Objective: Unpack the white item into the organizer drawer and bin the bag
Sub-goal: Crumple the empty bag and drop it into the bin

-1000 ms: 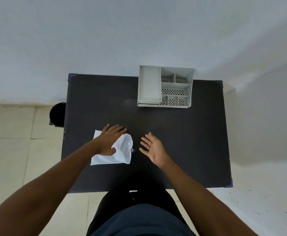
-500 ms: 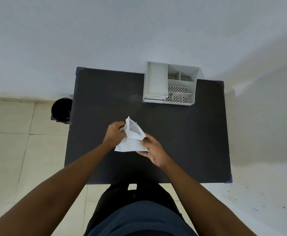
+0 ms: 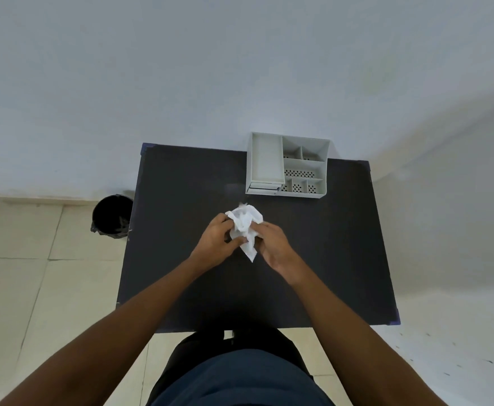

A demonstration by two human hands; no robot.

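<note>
A crumpled white bag (image 3: 245,227) is held up over the middle of the black table (image 3: 181,186). My left hand (image 3: 215,244) grips its left side and my right hand (image 3: 272,244) grips its right side. What is inside the bag is hidden. The grey organizer (image 3: 288,165) stands at the table's far edge, with a long tray on its left and small perforated compartments on its right. Its drawer front (image 3: 262,187) shows at the near left corner. A black bin (image 3: 111,212) stands on the floor left of the table.
A pale wall runs behind the table. Cream floor tiles (image 3: 20,273) lie to the left and a white floor to the right. My dark-clothed lap (image 3: 240,376) is at the table's near edge.
The bag lay flat under my left hand, then both hands lifted it and bunched it between them. It now sits further right and nearer the organizer.
</note>
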